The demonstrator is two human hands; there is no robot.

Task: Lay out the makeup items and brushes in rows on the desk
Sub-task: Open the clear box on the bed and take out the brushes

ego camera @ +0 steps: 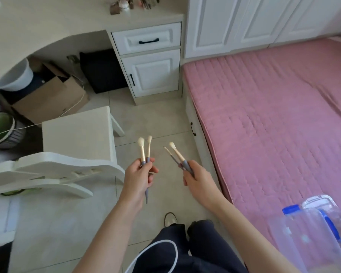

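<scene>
Four makeup brushes are in hand, none yet on the desk. Left hand grips two brushes by their grey handles, fluffy pale heads upward; right hand pinches two slimmer brushes, one flat-headed, one fine-tipped. Both hands are held over the tiled floor, well short of the desk's front edge. Handles appear smooth and tapered, ferrules light gold, bristles soft. Recommended: carry to the cream desktop, set each down singly, handles parallel, heads aligned, avoiding crushed bristles. Small items sit blurred at the far right corner.
</scene>
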